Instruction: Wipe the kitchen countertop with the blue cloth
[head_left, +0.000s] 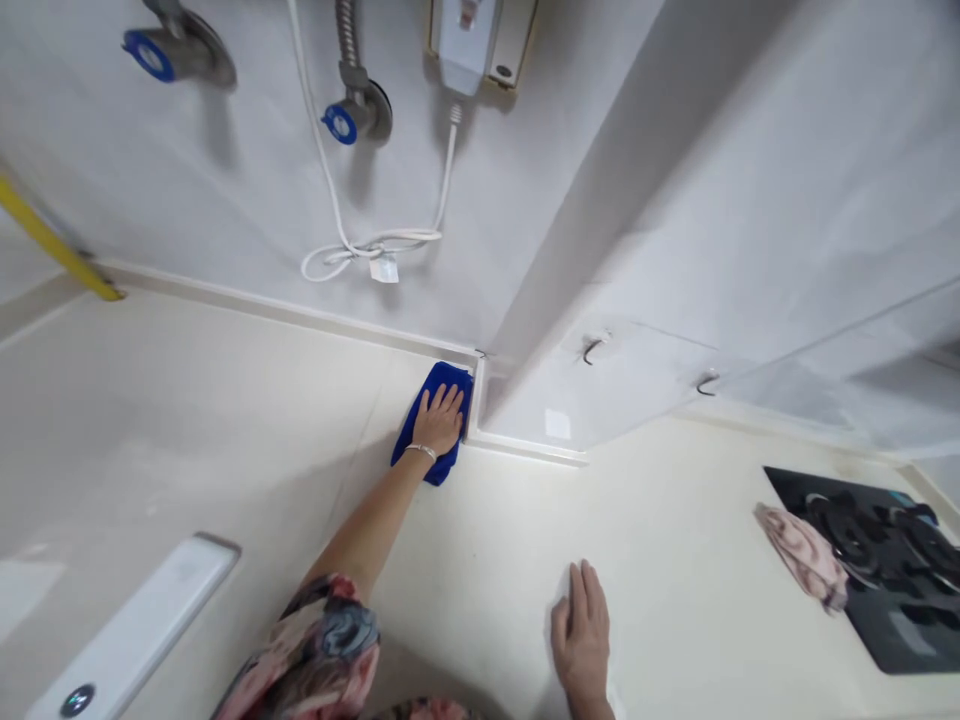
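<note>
My left hand (439, 417) lies flat on a folded blue cloth (409, 450), its fingers spread and pressing the cloth to the cream countertop (300, 400). The cloth sits against the raised edging at the corner of a wall column (540, 400). A thin bracelet circles the left wrist. Lower right of it, my right hand (583, 630) rests on the countertop with fingers stretched out and nothing in it.
On the right, a black stove (900, 640) has a pink cloth (804, 555) on its near edge. A white oblong device (142, 630) lies lower left. Blue-handled valves (341, 122), a looped white cord (375, 242) and hooks (592, 350) are on the walls; a yellow pipe (56, 240) stands far left.
</note>
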